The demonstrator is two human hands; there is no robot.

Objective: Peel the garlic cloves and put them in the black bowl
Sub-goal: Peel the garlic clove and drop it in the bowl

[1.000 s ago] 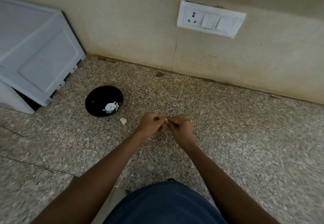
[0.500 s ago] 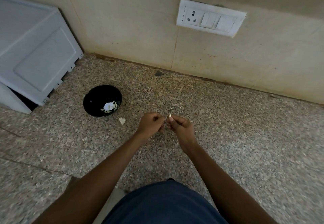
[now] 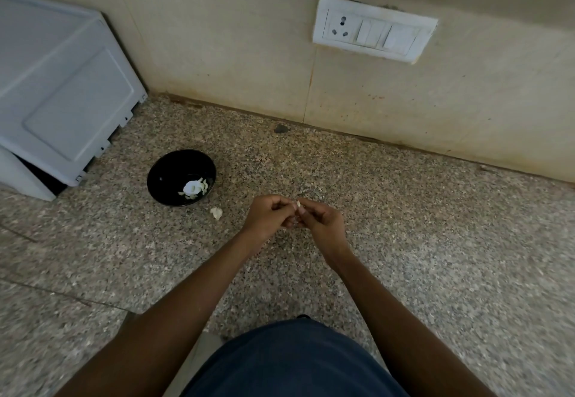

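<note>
Mid-peel at frame centre, both hands (image 3: 295,214) pinch a garlic clove (image 3: 299,204); next, likely, a drop into the black bowl (image 3: 165,175) at left.

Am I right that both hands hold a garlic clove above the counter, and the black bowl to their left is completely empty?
Not quite. The round black bowl is not empty: the head view shows pale garlic pieces lying in it. The rest holds: the left hand and right hand pinch a small pale garlic clove above the speckled stone counter.
</note>
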